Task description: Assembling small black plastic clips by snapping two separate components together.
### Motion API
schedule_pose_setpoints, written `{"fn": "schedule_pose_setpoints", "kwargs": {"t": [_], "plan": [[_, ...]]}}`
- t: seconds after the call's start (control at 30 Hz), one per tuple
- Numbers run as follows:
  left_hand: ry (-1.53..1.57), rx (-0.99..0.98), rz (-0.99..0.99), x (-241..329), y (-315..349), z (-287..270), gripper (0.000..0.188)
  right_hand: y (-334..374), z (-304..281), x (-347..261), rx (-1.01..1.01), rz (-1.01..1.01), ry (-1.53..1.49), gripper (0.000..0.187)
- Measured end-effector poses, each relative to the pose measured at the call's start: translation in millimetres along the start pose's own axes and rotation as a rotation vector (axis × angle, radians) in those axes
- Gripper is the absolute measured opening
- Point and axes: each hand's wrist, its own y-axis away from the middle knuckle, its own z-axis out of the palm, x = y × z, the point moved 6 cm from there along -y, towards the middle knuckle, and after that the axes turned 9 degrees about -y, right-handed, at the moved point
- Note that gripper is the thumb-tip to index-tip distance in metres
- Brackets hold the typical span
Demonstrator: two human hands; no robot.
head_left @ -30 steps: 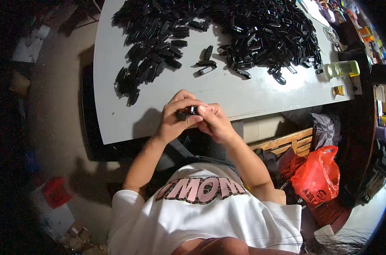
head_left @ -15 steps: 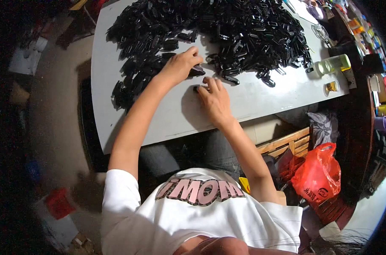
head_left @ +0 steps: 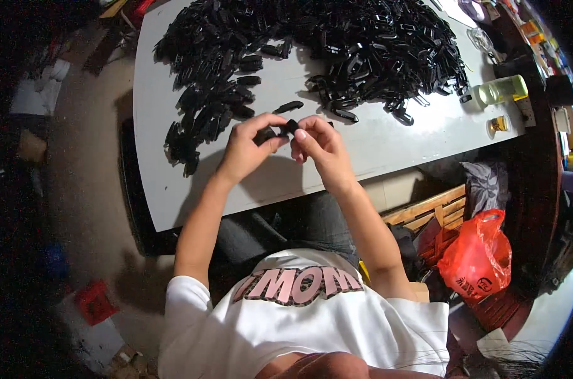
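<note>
Thumb and fingertips of a person's left hand (head_left: 245, 145) and right hand (head_left: 324, 148) grasp a small black part (head_left: 292, 126) between them, over the pale tabletop (head_left: 419, 142), on the wearer's side of the black heap (head_left: 393, 57); a loose piece (head_left: 289, 107) lies nearer the heap.

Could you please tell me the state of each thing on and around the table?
Small black plastic piece, held between left hand and right hand
Elongated black plastic piece, lying loose
Shiny black plastic pieces, heaped in disorder
Flat grey-white table, partly covered
Pale-green cylindrical bottle, upright or lying: cannot tell
Red plastic bag, bulging, handles up
</note>
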Motion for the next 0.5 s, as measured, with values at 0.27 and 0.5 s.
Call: {"fn": "schedule_pose_setpoints", "kwargs": {"t": [0.27, 0.5], "plan": [[-0.179, 0.061, 0.23, 17, 24, -7, 0.031, 21, -5, -15, 0.089, -0.007, 0.039, 0.013], [-0.149, 0.107, 0.317, 35, 34, -7, 0.028, 26, 7, -1, 0.098, 0.111, -0.049, 0.015]]}}
